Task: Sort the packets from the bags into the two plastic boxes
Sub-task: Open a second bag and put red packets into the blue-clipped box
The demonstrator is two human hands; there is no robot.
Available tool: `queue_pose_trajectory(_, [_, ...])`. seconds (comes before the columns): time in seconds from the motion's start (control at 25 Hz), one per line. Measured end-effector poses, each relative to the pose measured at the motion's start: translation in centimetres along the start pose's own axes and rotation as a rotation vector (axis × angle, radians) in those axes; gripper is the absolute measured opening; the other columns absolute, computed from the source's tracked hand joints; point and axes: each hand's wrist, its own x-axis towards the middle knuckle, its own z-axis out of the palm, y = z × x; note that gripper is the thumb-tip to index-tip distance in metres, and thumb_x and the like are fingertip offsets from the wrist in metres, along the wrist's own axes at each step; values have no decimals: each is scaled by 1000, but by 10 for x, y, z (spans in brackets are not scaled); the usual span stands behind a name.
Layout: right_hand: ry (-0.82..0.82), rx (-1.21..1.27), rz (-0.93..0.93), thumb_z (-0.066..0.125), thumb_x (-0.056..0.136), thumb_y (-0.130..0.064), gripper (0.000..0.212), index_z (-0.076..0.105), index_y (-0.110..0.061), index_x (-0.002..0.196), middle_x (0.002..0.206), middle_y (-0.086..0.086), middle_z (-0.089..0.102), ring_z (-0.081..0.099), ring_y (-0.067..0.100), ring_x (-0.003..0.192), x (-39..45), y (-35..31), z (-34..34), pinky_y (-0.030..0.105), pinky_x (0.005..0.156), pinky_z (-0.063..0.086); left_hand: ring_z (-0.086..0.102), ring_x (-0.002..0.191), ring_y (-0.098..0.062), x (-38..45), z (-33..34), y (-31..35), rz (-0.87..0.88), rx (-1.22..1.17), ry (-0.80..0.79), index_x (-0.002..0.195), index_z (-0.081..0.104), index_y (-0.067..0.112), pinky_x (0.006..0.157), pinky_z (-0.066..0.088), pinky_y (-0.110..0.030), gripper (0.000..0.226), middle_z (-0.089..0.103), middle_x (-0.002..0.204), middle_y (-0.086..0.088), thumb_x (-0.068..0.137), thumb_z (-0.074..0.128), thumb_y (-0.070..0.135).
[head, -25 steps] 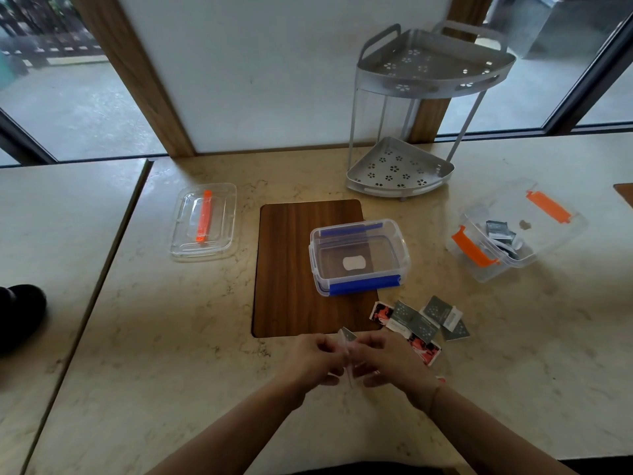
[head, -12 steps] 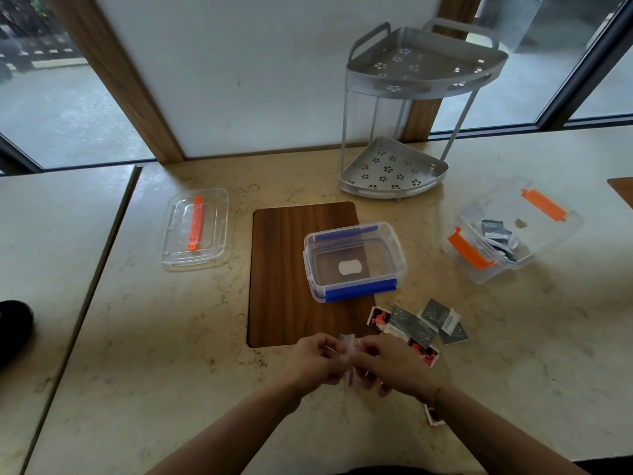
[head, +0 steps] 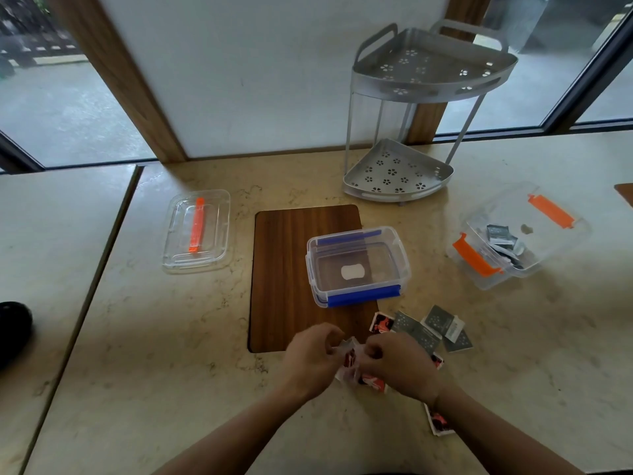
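A marbled beige counter [head: 144, 354] runs under big windows, with a dark wooden board [head: 284, 269] set into its middle. On the board's right part sits the blue-clipped box [head: 358, 267], holding only a white label on its floor. Far right stands the orange-clipped box [head: 517, 240], with several grey packets inside. Its clear lid [head: 197, 231] lies well apart, left of the board. A two-tier metal corner rack [head: 411, 125] stands at the far side by the window. Near the front edge, the left hand [head: 313, 358] and right hand [head: 399, 366] meet over a clear bag [head: 349, 363] — fingers of both curled and pinching its crumpled top, red-printed packets showing inside. Loose packets [head: 431, 332] — grey ones and red ones — lie just right of the hands, one more red packet [head: 438, 421] beside the right forearm.
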Motion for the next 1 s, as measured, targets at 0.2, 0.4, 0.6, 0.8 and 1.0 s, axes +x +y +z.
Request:
queue_pose_trajectory(0.2, [-51,-294,-33,58,87,-48,29,53,-28,66,63,-9,52,45,3,55,1,-5,-29,16,52,36,56,81,-1,3,-16,0,115,172,55,111,61,29,70,46,-15,23,58,95,17,88,63,23])
queue_pose_trajectory(0.4, [-179,-272,-24,56,87,-51,30,63,-25,73,67,-7,60,49,3,56,9,-1,-39,20,57,43,57,78,-3,11,-22,4,180,204,62,98,64,28,67,46,-16,11,59,89,14,87,64,32])
queue_pose_trajectory(0.6, [-131,82,-8,59,89,-39,16,64,-25,93,90,-9,63,59,2,79,9,17,-57,21,75,50,59,85,3,22,-42,11,345,141,-54,100,65,31,77,52,-18,15,59,91,21,86,68,28])
queue_pose_trajectory(0.8, [-60,40,-185,74,73,-43,76,36,-40,139,137,-21,43,38,-1,125,15,10,-43,27,105,37,64,84,1,33,-66,32,405,-20,-41,101,65,27,74,54,-19,19,63,86,16,84,70,21])
queue_pose_trajectory(1.0, [61,153,-269,69,84,-29,23,60,-38,104,100,-17,65,61,-8,92,16,-3,-38,12,84,49,66,82,-8,43,-73,45,358,-350,-41,102,66,21,75,55,-17,20,66,87,5,87,67,8])
